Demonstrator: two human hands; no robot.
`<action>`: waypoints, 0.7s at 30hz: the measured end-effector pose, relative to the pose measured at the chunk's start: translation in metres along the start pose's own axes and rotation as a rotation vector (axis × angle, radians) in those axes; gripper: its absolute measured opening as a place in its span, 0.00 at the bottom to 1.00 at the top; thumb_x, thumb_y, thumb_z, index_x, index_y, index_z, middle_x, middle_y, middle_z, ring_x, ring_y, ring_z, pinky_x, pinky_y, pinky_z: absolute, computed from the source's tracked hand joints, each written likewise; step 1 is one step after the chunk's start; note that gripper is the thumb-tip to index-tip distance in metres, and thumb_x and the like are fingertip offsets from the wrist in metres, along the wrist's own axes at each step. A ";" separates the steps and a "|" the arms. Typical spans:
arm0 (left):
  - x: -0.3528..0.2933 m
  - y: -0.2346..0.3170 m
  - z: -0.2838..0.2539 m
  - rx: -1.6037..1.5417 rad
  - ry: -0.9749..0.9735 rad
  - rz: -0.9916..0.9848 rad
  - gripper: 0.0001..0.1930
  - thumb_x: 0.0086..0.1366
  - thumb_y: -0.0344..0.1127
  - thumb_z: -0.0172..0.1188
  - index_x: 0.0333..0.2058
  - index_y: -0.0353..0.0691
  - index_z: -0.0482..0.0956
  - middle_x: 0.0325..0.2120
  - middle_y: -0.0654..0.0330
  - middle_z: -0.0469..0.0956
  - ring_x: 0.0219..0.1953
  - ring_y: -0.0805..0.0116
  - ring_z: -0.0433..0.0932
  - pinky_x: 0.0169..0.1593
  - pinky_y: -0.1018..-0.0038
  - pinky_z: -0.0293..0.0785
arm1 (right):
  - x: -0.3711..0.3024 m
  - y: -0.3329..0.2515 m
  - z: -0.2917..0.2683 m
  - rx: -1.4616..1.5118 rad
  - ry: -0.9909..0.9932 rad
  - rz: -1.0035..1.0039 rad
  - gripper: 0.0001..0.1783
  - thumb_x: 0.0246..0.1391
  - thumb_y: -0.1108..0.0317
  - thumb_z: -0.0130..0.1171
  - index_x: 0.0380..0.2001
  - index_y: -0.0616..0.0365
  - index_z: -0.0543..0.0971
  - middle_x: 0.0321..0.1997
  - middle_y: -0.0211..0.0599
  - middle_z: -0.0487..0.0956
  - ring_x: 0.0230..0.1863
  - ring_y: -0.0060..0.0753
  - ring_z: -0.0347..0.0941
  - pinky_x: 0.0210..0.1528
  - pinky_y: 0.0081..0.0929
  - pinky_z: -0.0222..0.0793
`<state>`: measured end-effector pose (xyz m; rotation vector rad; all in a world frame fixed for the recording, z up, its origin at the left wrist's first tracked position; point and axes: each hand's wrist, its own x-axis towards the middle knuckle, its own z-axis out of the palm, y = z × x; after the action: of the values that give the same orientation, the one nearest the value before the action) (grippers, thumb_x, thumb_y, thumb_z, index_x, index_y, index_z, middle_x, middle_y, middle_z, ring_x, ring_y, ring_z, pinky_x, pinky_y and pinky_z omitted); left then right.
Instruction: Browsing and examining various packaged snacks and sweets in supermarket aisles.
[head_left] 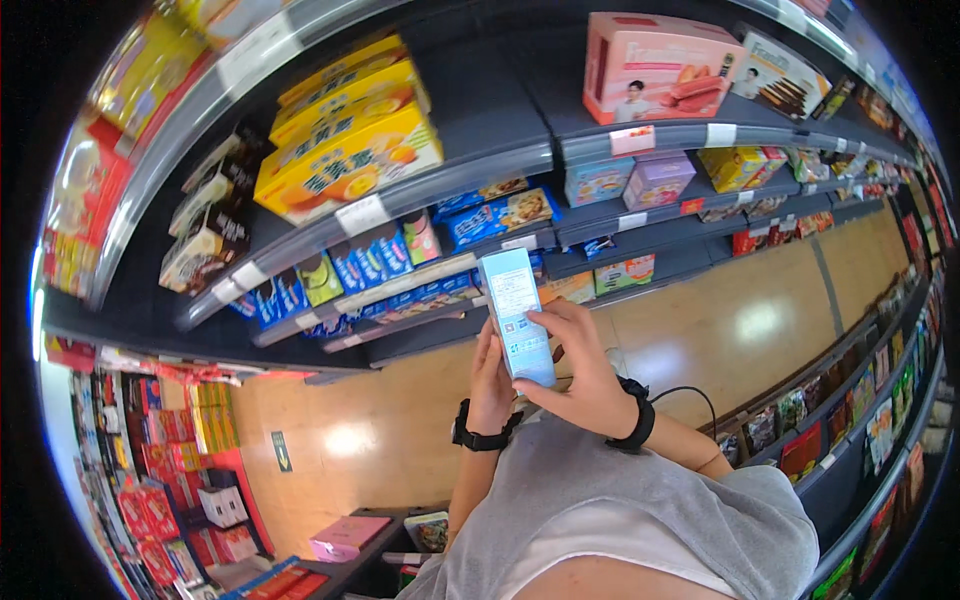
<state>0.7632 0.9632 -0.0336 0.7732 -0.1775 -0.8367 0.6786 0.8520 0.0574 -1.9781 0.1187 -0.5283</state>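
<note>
A light blue box [516, 318] with a white printed panel is held upright between my two hands, in front of the snack shelves. My left hand [490, 380] supports it from the left and behind, its fingers partly hidden by the box. On the other side my right hand [583, 365] grips the right edge, one finger on the printed face and the thumb at the bottom corner. Both wrists wear black bands. Just behind the box are blue snack packs [500, 218] on the shelf.
Yellow boxes [350, 160] stand on the upper shelf, with a pink box [660, 68] farther right. Below are blue and purple boxes [660, 180]. Another stocked rack [830, 410] runs along the right. Red and yellow packages [170, 440] fill shelves at the lower left, beyond the wooden floor [340, 430].
</note>
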 end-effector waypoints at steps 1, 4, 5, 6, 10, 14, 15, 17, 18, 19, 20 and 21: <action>0.008 -0.008 -0.002 -0.002 -0.005 -0.007 0.23 0.61 0.40 0.40 0.54 0.39 0.50 0.49 0.58 0.60 0.51 0.66 0.61 0.51 0.68 0.61 | 0.001 0.004 -0.005 -0.011 0.017 0.010 0.34 0.35 0.68 0.60 0.49 0.56 0.59 0.47 0.45 0.57 0.49 0.43 0.55 0.40 0.27 0.60; 0.028 -0.021 0.006 0.006 0.010 0.020 0.24 0.60 0.38 0.44 0.53 0.38 0.50 0.49 0.58 0.59 0.51 0.67 0.60 0.50 0.69 0.61 | 0.003 0.018 -0.025 -0.040 0.039 0.035 0.35 0.34 0.71 0.58 0.50 0.57 0.57 0.48 0.44 0.57 0.50 0.40 0.55 0.41 0.26 0.60; 0.034 -0.024 0.009 0.011 0.020 0.040 0.24 0.59 0.37 0.45 0.53 0.38 0.51 0.49 0.58 0.59 0.51 0.67 0.60 0.50 0.69 0.61 | 0.003 0.025 -0.033 -0.048 0.040 0.041 0.35 0.35 0.72 0.57 0.50 0.57 0.56 0.48 0.44 0.57 0.50 0.39 0.55 0.43 0.27 0.59; 0.039 -0.025 0.009 0.119 -0.002 0.059 0.25 0.59 0.35 0.46 0.53 0.38 0.51 0.49 0.58 0.59 0.51 0.68 0.60 0.50 0.70 0.61 | 0.002 0.034 -0.039 -0.041 0.058 0.064 0.35 0.35 0.73 0.55 0.50 0.58 0.55 0.49 0.44 0.58 0.51 0.39 0.55 0.45 0.28 0.57; 0.064 -0.024 0.013 0.479 -0.028 0.046 0.27 0.52 0.29 0.54 0.50 0.35 0.54 0.45 0.58 0.64 0.47 0.68 0.64 0.47 0.73 0.63 | 0.000 0.089 -0.065 0.036 0.110 0.164 0.33 0.37 0.77 0.49 0.51 0.61 0.53 0.51 0.45 0.58 0.53 0.37 0.55 0.53 0.32 0.50; 0.095 -0.043 0.017 0.773 -0.011 0.127 0.27 0.49 0.30 0.58 0.47 0.34 0.58 0.39 0.59 0.69 0.41 0.68 0.69 0.43 0.74 0.65 | 0.000 0.130 -0.085 0.055 0.204 0.204 0.32 0.36 0.75 0.52 0.48 0.66 0.56 0.48 0.50 0.62 0.52 0.46 0.56 0.53 0.31 0.51; 0.104 -0.046 0.023 0.819 0.016 0.170 0.27 0.48 0.30 0.59 0.46 0.33 0.59 0.37 0.59 0.70 0.39 0.69 0.70 0.42 0.74 0.65 | 0.000 0.140 -0.091 -0.031 0.219 0.216 0.32 0.37 0.74 0.53 0.48 0.66 0.56 0.49 0.51 0.61 0.52 0.46 0.56 0.53 0.32 0.51; 0.125 -0.052 0.033 0.979 0.087 0.211 0.26 0.47 0.29 0.60 0.45 0.33 0.60 0.36 0.58 0.71 0.38 0.70 0.70 0.41 0.74 0.66 | -0.002 0.159 -0.105 -0.245 0.254 0.153 0.32 0.38 0.70 0.57 0.48 0.67 0.57 0.49 0.52 0.61 0.51 0.49 0.56 0.52 0.33 0.52; 0.138 -0.057 0.036 1.058 0.121 0.236 0.26 0.46 0.28 0.60 0.45 0.33 0.60 0.35 0.57 0.71 0.38 0.70 0.70 0.41 0.75 0.66 | -0.006 0.170 -0.112 -0.256 0.254 0.160 0.31 0.39 0.70 0.56 0.48 0.65 0.57 0.49 0.50 0.61 0.51 0.46 0.57 0.50 0.31 0.54; 0.155 -0.064 0.034 0.983 0.135 0.264 0.26 0.45 0.28 0.61 0.43 0.33 0.62 0.34 0.55 0.71 0.37 0.70 0.70 0.40 0.75 0.66 | -0.011 0.181 -0.119 -0.265 0.254 0.165 0.30 0.40 0.69 0.55 0.48 0.63 0.57 0.49 0.47 0.61 0.50 0.43 0.58 0.49 0.29 0.55; 0.170 -0.069 0.033 1.003 0.153 0.291 0.26 0.44 0.28 0.61 0.43 0.33 0.62 0.34 0.55 0.72 0.37 0.69 0.71 0.40 0.75 0.66 | -0.017 0.190 -0.126 -0.275 0.255 0.171 0.29 0.42 0.69 0.55 0.49 0.61 0.58 0.49 0.45 0.61 0.50 0.40 0.58 0.48 0.27 0.56; 0.187 -0.076 0.040 1.018 0.162 0.311 0.25 0.44 0.28 0.61 0.43 0.32 0.63 0.34 0.55 0.72 0.37 0.68 0.71 0.39 0.75 0.67 | -0.026 0.201 -0.137 -0.246 0.244 0.233 0.27 0.42 0.68 0.55 0.47 0.61 0.59 0.47 0.44 0.62 0.48 0.40 0.59 0.45 0.27 0.58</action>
<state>0.8265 0.7741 -0.0843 1.7065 -0.5858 -0.3386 0.6281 0.6535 -0.0772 -2.0934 0.5829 -0.6229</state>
